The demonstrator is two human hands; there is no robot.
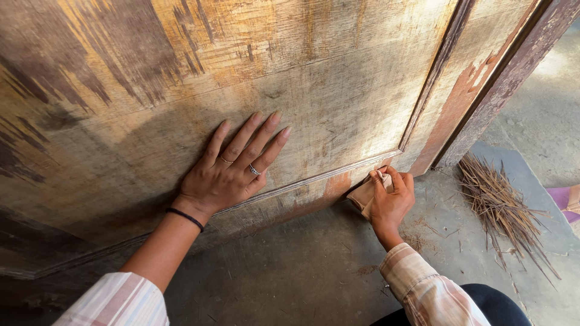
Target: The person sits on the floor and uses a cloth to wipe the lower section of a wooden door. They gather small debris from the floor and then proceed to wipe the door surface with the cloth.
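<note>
A worn wooden door panel (pixel 181 66) with patches of old brown paint fills most of the view. My left hand (pixel 232 166) lies flat on the panel, fingers together and pointing up, with rings on two fingers and a dark band at the wrist. My right hand (pixel 391 199) is closed on a folded piece of tan sandpaper (pixel 364 194) and presses it against the bottom rail of the door (pixel 314 193), close to the raised moulding at the panel's lower right corner.
The door's reddish side stile (pixel 465 90) and dark frame (pixel 513 72) run up to the right. A broom of thin dry sticks (pixel 501 205) lies on the grey concrete floor (pixel 302 265). A purple object (pixel 565 202) sits at the right edge.
</note>
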